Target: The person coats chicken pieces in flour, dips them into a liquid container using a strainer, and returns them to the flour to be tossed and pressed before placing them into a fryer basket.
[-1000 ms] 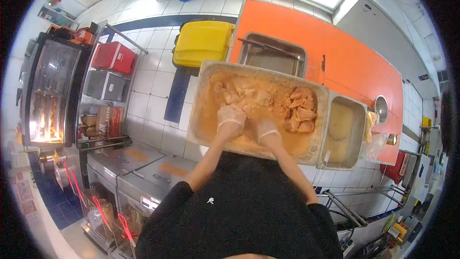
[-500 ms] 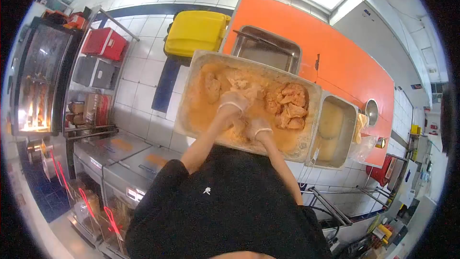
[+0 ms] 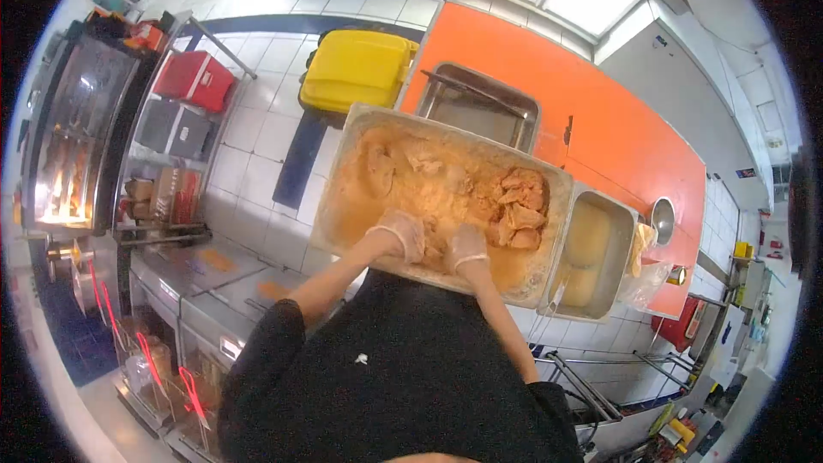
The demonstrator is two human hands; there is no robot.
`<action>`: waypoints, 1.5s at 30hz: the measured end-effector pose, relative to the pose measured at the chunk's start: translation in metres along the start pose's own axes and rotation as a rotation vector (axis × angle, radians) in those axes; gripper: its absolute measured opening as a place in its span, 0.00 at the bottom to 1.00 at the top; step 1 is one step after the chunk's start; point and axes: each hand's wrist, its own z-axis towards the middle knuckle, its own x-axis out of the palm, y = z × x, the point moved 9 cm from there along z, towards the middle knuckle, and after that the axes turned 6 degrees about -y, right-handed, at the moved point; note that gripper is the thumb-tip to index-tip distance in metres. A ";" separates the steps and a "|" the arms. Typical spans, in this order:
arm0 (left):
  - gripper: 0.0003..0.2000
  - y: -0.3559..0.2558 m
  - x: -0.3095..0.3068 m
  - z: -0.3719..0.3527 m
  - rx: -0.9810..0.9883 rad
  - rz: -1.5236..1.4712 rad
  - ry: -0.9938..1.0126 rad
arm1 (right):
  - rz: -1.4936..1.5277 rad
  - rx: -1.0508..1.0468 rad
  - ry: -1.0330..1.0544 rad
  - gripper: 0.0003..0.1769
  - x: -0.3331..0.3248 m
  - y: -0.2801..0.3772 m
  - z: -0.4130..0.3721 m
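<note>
- Coated meat pieces point(image 3: 521, 210) are being held in a heap toward the right end of a large metal tray point(image 3: 551, 227); paler lumps point(image 3: 424, 159) are being partly covered by the orange powder point(image 3: 351, 206) near its far side.
- The left hand point(image 3: 403, 236), seemingly gloved in clear plastic, is being kept low in the powder at the near side. Its fingers are being hidden in part, so whether anything is being gripped cannot be told.
- The right hand point(image 3: 465, 244), similarly covered, is being held just beside it, left of the heap; its grasp cannot be told either.
- Judging by looks, the pieces are being made soft and floppy by their raw flesh, moderately weighty, and slippery wherever powder is lacking. They are best being scooped from beneath, around the thick middle, since coating could be rubbed off by pinching.
- The powder is being judged light, loose and easily pushed aside.
- A smaller metal pan point(image 3: 619, 249) of cloudy yellowish liquid is being set beside the tray's right end.
- No brand is being made legible: a small white emblem point(image 3: 361, 358) is being worn on the black top, and dark lettering point(image 3: 660, 40) is being shown too small on a grey cabinet point(image 3: 660, 77).
</note>
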 end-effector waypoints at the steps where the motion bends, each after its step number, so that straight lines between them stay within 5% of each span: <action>1: 0.17 0.001 0.005 0.000 -0.001 -0.080 0.018 | 0.074 0.024 0.170 0.14 0.005 -0.007 0.006; 2: 0.18 0.007 0.010 -0.001 -0.004 -0.151 0.035 | 0.152 0.049 0.334 0.17 0.014 -0.009 0.010; 6: 0.20 0.041 0.030 0.001 0.014 -0.564 -0.099 | 0.139 0.006 0.462 0.18 0.040 -0.018 0.024; 8: 0.22 0.036 -0.015 -0.018 -0.098 -0.645 -0.144 | 0.002 -0.082 0.037 0.13 -0.008 -0.019 0.042; 12: 0.22 0.061 -0.007 -0.020 -0.111 -0.536 -0.095 | -0.003 -0.205 -0.092 0.23 -0.071 -0.014 0.082; 15: 0.17 0.045 -0.035 -0.038 -0.054 -0.220 -0.238 | 0.049 -0.016 0.578 0.32 -0.042 -0.015 0.102; 17: 0.19 0.039 -0.061 -0.060 -0.448 -0.185 -0.098 | 0.032 -0.109 0.444 0.34 -0.007 -0.012 0.120; 18: 0.19 0.041 -0.049 -0.055 -0.466 -0.196 -0.111 | 0.025 -0.184 0.308 0.35 -0.006 -0.006 0.131; 23: 0.22 0.042 -0.029 -0.050 -0.557 -0.075 -0.299 | 0.094 -0.085 0.362 0.39 -0.041 -0.002 0.125; 27: 0.21 0.060 -0.025 -0.060 -0.560 -0.127 -0.281 | 0.214 -0.035 0.442 0.32 -0.088 0.024 0.098; 30: 0.15 0.075 -0.009 -0.034 -0.279 -0.115 -0.215 | 0.269 0.080 0.337 0.24 -0.067 0.016 0.089; 32: 0.11 0.052 -0.038 -0.036 -0.031 0.359 -0.288 | 0.215 0.154 0.287 0.20 -0.059 0.006 0.075; 35: 0.09 0.022 -0.133 -0.076 0.098 0.041 -0.454 | 0.302 0.078 0.170 0.24 -0.026 0.009 0.042; 36: 0.09 0.033 -0.125 -0.063 0.106 0.044 -0.443 | 0.098 0.021 0.068 0.23 0.036 0.008 0.042; 38: 0.10 0.092 -0.116 -0.036 -0.029 -0.506 -0.763 | -0.108 -0.027 -0.043 0.21 0.058 0.017 0.037; 40: 0.09 0.086 -0.110 -0.021 0.063 -0.306 -0.853 | -0.261 0.049 -0.086 0.20 0.031 0.033 0.030; 42: 0.09 0.100 -0.096 0.006 -0.223 -0.371 -0.944 | -0.206 0.093 0.040 0.23 0.044 0.028 0.033; 43: 0.14 0.097 -0.093 0.021 -0.122 -0.881 -0.912 | -0.143 0.110 0.179 0.27 0.053 0.026 0.030; 44: 0.14 0.093 -0.094 0.024 -0.119 -0.884 -0.902 | -0.141 0.118 0.184 0.27 0.051 0.024 0.030; 45: 0.17 0.081 -0.089 0.027 -0.149 -0.452 -0.782 | -0.103 0.070 -0.096 0.23 0.026 0.029 0.033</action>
